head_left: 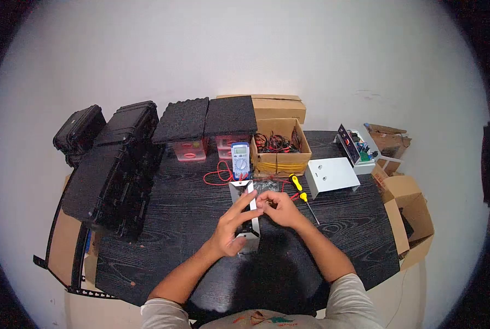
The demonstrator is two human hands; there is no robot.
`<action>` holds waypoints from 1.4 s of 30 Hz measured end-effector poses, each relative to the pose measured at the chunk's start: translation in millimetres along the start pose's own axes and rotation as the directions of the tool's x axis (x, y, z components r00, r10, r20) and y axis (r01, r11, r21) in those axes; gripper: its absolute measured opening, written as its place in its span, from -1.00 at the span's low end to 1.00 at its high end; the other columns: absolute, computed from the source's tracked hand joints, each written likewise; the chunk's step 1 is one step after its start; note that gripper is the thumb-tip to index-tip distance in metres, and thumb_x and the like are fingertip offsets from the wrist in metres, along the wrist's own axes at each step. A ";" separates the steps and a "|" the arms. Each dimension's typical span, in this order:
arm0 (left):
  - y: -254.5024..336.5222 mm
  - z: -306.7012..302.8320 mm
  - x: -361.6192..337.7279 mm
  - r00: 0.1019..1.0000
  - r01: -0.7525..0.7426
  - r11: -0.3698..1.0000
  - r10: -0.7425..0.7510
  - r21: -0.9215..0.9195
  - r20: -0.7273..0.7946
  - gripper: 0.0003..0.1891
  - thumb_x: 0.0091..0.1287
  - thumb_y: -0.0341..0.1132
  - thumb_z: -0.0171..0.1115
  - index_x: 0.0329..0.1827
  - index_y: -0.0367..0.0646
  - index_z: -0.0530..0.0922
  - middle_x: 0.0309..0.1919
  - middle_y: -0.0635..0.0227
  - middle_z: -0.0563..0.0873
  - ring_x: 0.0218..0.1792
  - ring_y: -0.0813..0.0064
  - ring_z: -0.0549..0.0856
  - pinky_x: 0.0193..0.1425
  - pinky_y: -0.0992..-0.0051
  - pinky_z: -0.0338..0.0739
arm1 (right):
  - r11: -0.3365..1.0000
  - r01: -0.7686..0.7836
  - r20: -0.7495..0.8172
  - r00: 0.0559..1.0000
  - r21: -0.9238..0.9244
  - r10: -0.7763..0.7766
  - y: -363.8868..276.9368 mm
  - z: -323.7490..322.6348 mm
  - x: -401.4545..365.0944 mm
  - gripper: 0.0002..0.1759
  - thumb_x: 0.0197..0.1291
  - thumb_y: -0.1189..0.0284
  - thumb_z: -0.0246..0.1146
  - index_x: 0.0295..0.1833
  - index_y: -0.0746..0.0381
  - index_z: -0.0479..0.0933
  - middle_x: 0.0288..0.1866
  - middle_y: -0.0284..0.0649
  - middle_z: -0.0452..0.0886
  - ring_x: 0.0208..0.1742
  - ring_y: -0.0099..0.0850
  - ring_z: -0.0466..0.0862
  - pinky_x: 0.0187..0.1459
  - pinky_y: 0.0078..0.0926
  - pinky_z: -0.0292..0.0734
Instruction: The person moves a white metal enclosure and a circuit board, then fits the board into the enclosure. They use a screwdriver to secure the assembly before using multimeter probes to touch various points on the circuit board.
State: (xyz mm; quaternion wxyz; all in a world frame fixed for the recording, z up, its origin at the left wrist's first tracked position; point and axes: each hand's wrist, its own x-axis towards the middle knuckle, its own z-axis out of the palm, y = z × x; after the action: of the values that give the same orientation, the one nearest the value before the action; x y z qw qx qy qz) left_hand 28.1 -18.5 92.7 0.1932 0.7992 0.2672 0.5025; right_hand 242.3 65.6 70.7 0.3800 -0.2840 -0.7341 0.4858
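Observation:
A white metal case (249, 244) with a dark interior stands on the table in front of me. My left hand (231, 227) lies across its top with the fingers stretched out and spread, the thumb low near its front end. At the case's right side my right hand (279, 209) has its fingers curled in a pinch, close to the left fingertips. Whatever the pinch holds is too small or hidden to make out. Just behind the case a blue and white multimeter (240, 160) stands upright, its red lead (214, 181) looped to the left.
Yellow-handled screwdrivers (295, 182) lie right of my hands. Beyond them are a white metal cover (332, 174) and an opened device with a circuit board (360, 148). A cardboard box of cables (280, 163) stands behind. Black hard cases (100, 183) fill the left side.

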 end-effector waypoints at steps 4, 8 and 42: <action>-0.6 0.4 0.2 1.000 -0.023 0.999 0.023 -0.038 -0.015 -0.15 0.53 0.39 -0.14 0.41 -0.24 0.60 0.59 -0.31 0.34 0.62 -0.32 0.30 0.71 -0.11 0.06 | 0.993 0.097 -0.024 0.995 -0.073 -0.099 5.3 1.1 1.1 -0.84 0.46 0.44 0.35 -0.03 0.33 0.66 -0.28 -0.39 0.72 -0.24 -0.67 0.65 -0.17 -0.56 0.58; -1.6 0.0 -0.7 1.000 -0.019 0.999 0.019 -0.026 -0.006 -0.12 0.53 0.42 -0.18 0.42 -0.23 0.60 0.58 -0.32 0.35 0.61 -0.32 0.32 0.70 -0.11 0.07 | 0.986 0.128 -0.026 0.991 -0.102 -0.131 8.8 0.0 1.3 -0.85 0.40 0.46 0.38 -0.03 0.33 0.69 -0.26 -0.36 0.75 -0.23 -0.66 0.67 -0.15 -0.55 0.60; 2.0 0.1 0.8 1.000 -0.010 0.999 0.010 -0.033 -0.016 -0.15 0.53 0.38 -0.16 0.40 -0.25 0.61 0.57 -0.34 0.35 0.60 -0.33 0.34 0.70 -0.10 0.09 | 0.992 0.033 -0.014 0.999 -0.121 -0.035 10.6 -2.1 -0.5 -0.80 0.36 0.43 0.42 -0.03 0.33 0.74 -0.23 -0.29 0.82 -0.20 -0.61 0.72 -0.13 -0.51 0.62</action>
State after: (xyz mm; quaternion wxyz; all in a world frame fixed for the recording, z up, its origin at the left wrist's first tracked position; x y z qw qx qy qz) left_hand 29.0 -19.6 94.4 0.2019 0.7933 0.2562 0.5141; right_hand 244.8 70.1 61.2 0.3764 -0.2978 -0.7637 0.4317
